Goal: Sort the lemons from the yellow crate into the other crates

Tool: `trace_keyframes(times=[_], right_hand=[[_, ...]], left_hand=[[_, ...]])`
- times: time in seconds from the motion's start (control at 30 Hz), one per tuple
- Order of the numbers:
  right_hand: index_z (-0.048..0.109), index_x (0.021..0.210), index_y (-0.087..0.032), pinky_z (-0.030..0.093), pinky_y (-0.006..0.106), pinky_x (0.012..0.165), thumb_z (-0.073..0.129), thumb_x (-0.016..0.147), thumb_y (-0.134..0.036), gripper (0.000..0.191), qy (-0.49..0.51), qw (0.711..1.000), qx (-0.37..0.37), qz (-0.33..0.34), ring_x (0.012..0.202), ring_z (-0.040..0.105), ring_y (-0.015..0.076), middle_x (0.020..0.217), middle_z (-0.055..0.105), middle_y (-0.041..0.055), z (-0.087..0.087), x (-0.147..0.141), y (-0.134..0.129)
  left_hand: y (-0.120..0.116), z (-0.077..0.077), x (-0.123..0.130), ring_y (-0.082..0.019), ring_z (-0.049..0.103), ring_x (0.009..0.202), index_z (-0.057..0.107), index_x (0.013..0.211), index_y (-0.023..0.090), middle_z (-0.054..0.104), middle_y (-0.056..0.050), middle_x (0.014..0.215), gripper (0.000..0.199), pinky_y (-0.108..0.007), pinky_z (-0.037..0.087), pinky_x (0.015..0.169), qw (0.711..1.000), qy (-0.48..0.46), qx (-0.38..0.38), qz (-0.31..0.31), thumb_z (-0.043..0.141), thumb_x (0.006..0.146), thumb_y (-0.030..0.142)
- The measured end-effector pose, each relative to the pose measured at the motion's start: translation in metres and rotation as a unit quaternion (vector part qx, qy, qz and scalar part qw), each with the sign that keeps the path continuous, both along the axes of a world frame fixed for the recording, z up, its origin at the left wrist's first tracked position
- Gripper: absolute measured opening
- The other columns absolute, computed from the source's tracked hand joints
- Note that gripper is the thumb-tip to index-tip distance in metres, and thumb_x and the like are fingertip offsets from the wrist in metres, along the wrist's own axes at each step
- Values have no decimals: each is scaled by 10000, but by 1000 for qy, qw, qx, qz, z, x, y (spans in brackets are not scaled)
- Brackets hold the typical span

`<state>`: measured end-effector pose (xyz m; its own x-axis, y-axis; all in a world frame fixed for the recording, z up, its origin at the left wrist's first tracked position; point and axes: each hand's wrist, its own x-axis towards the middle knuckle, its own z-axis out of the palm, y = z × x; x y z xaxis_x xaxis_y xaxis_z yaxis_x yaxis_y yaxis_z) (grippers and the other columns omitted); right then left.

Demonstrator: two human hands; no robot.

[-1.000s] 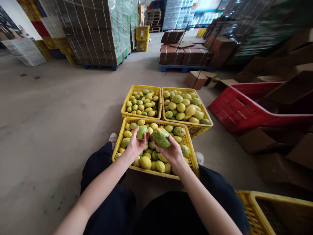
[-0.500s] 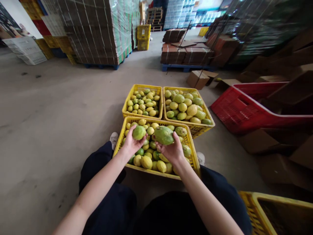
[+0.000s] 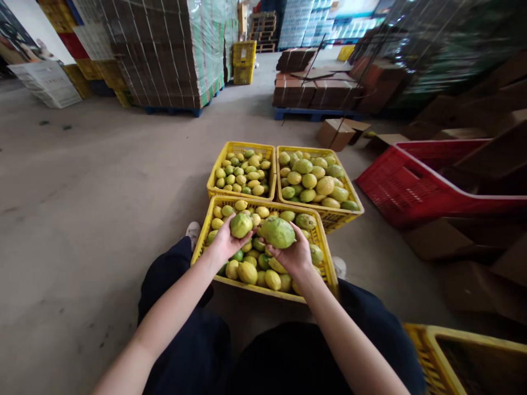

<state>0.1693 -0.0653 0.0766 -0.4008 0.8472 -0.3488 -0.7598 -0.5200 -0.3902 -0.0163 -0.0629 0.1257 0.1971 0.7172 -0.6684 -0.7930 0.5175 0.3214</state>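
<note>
My left hand (image 3: 223,241) is closed round a smaller green lemon (image 3: 241,225). A larger, longer green lemon (image 3: 278,232) with a bumpy skin rests in my right hand (image 3: 298,257), my thumb along its right side. Both fruits are held close together above the near yellow crate (image 3: 263,291), which is filled with yellow and green lemons of mixed size. Behind it, touching side by side, stand two more yellow crates: the left one (image 3: 212,189) has smaller lemons, the right one (image 3: 335,220) bigger ones.
A red crate (image 3: 382,195) with cardboard in it stands to the right, among loose cardboard boxes (image 3: 440,238). Another yellow crate (image 3: 436,351) is at the lower right. Wrapped pallet stacks (image 3: 156,55) and a small carton (image 3: 335,134) stand farther back.
My left hand has shifted slightly right with its lemon, toward the other. The larger lemon has turned a little in my right hand, whose thumb now sits lower.
</note>
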Motion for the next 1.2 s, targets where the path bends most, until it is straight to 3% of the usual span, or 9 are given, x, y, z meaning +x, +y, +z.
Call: trace_keyframes(times=[0.13, 0.27, 0.4, 0.5, 0.67, 0.8, 0.93, 1.07, 1.2], right_hand=[[638, 1134, -188, 650, 450, 722, 565, 887, -300, 281, 6, 1000, 1, -27, 914, 759, 286, 1032, 782, 109, 3, -1, -1], [646, 1147, -246, 650, 493, 750, 615, 861, -240, 288, -13, 997, 27, -73, 954, 756, 286, 1093, 775, 50, 8, -4, -3], [622, 1203, -293, 664, 431, 699, 647, 870, -272, 334, -8, 995, 43, -94, 961, 758, 263, 1109, 769, 31, 7, -2, -2], [578, 1266, -297, 664, 333, 660, 661, 873, -272, 403, 7, 996, 31, -89, 928, 767, 233, 1075, 775, 31, 8, -2, -2], [548, 1297, -290, 641, 242, 575, 619, 818, -95, 522, -8, 996, 25, -88, 828, 776, 198, 993, 783, 12, 14, -3, -3], [611, 1189, -200, 598, 241, 455, 599, 873, -295, 330, -3, 999, 10, -38, 653, 748, 203, 868, 785, 65, 17, -1, -4], [662, 1025, -178, 563, 280, 402, 568, 865, -512, 382, -12, 1000, 10, -19, 547, 697, 213, 771, 769, 97, 18, 1, -4], [668, 928, -203, 541, 291, 398, 546, 850, -434, 273, -22, 999, -11, -44, 613, 717, 242, 795, 775, 97, 17, 3, -4], [668, 1043, -220, 541, 283, 410, 489, 862, -323, 275, -5, 999, -8, -54, 622, 719, 227, 840, 780, 82, 12, 7, -1]], left_hand=[[1, 3, 2, -189, 720, 686, 618, 1252, 154, 715, -80, 825, 376, -211, 578, 488, 1000, -30, -6, 4, 465, 1007, 396], [1, 8, 3, -159, 702, 639, 619, 1236, 116, 706, -88, 793, 355, -153, 546, 461, 999, -42, 1, -2, 563, 970, 344], [1, 11, 2, -113, 601, 455, 651, 1180, 85, 704, -101, 751, 427, -161, 489, 375, 997, -48, 9, -51, 527, 974, 439], [1, 10, 3, -151, 629, 478, 662, 1162, 64, 700, -123, 727, 540, -208, 515, 386, 996, -49, 12, -76, 450, 978, 525], [2, 7, 8, -168, 669, 537, 624, 1237, 109, 698, -82, 723, 427, -207, 540, 410, 999, -26, 3, -22, 397, 1009, 391], [2, 7, 9, -165, 674, 553, 627, 1233, 178, 702, -73, 770, 354, -190, 522, 391, 999, -50, -2, 1, 422, 1013, 367], [1, 9, 6, -137, 647, 509, 633, 1209, 140, 711, -80, 779, 416, -171, 509, 377, 997, -74, 2, -23, 430, 1011, 445], [0, 7, 3, -140, 627, 468, 635, 1194, 77, 720, -105, 760, 484, -201, 517, 385, 996, -60, 30, -65, 451, 988, 475], [-1, 2, 3, -180, 657, 529, 626, 1216, 34, 705, -140, 723, 528, -236, 545, 444, 994, -65, 49, -78, 405, 984, 453]])
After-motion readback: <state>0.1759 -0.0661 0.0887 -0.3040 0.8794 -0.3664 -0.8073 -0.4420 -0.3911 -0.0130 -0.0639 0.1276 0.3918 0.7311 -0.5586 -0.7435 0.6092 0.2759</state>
